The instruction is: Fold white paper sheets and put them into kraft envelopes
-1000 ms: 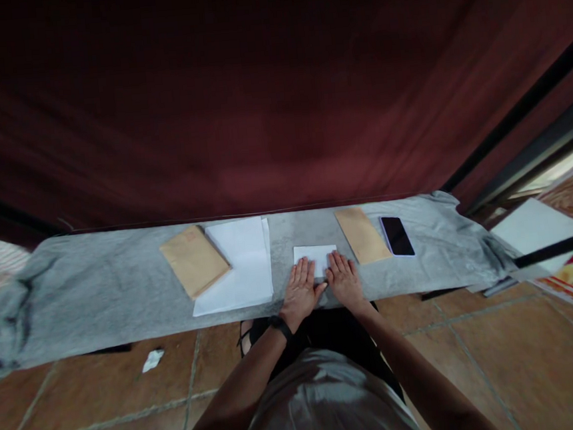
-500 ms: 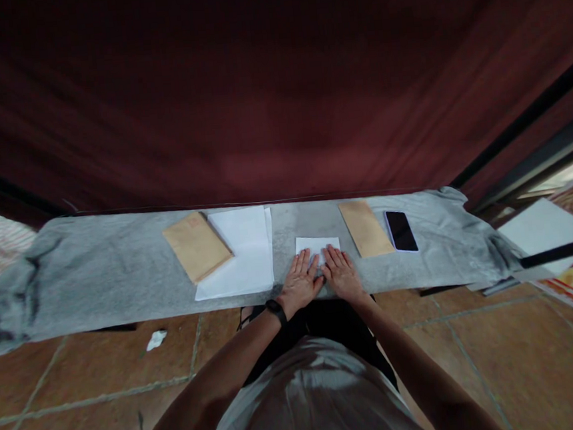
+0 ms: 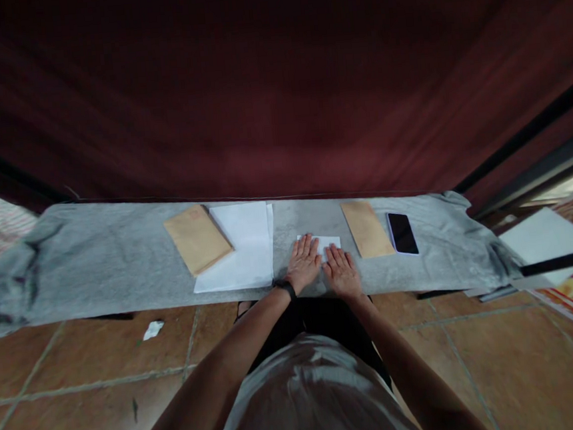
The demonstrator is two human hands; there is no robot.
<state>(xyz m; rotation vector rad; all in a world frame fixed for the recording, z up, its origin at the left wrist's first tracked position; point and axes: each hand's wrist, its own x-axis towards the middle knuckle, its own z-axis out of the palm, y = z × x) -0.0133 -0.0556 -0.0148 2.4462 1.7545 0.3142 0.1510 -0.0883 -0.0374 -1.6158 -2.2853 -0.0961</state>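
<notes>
A small folded white sheet of paper [image 3: 325,241] lies flat near the bench's front edge, mostly covered by my hands. My left hand [image 3: 305,264] rests palm down over its left part, fingers stretched forward to its far edge. On its right part, my right hand [image 3: 342,271] also lies flat, with fingers extended. Left of them are larger white sheets of paper [image 3: 249,245], with a stack of brown envelopes [image 3: 199,239] overlapping their left side. A single brown envelope [image 3: 367,229] lies to the right of my hands.
A phone [image 3: 402,233] with a dark screen lies beyond the right envelope. Grey cloth [image 3: 104,258] covers the narrow bench, which a dark red curtain [image 3: 267,109] borders at the back. A white scrap [image 3: 153,330] is on the tiled floor. A white board [image 3: 549,235] stands at the right.
My left hand has slid forward over the paper, its fingertips now at the far edge. My right hand stays pressed flat in nearly the same place. The view has tilted slightly.
</notes>
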